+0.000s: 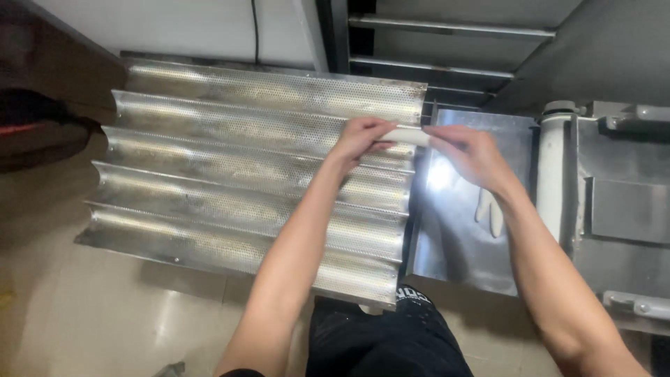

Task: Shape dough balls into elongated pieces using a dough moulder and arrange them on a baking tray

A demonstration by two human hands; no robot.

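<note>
Where the perforated tray (230, 174) lies, steel table (467, 237) meets tiled floor (91, 314).

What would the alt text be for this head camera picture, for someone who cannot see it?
Seen from above, a person's left hand and right hand hold a pale roll of dough between them over the right end of a perforated, wavy metal baking tray. A flat steel sheet lies beside it.

Dim, warm overhead light glares hard off the steel sheet (447, 181), while the corners sink into soft shadow.
</note>
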